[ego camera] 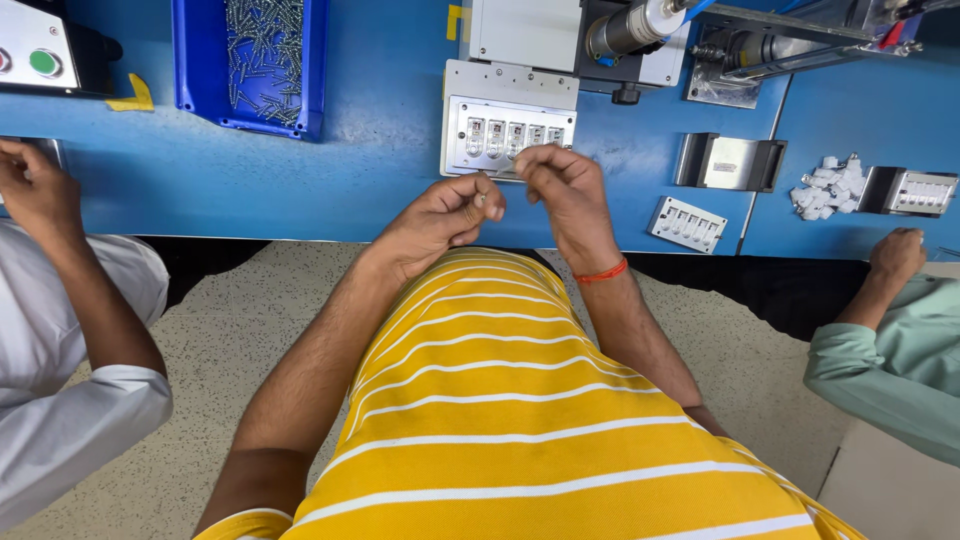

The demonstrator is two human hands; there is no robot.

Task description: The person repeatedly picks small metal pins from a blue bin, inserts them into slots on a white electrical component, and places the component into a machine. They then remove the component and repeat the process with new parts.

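My left hand is closed at the near edge of the blue workbench, pinching a small pale screw-like part between thumb and fingers. My right hand, with an orange thread at the wrist, has its fingers curled just beside it; whether it holds anything is hidden. Both hands hover right in front of a grey metal fixture that carries a row of several small white parts in slots.
A blue bin of small screws sits at the back left. A white terminal block, a metal bracket and a pile of white plastic pieces lie to the right. Co-workers' arms flank me: left, right.
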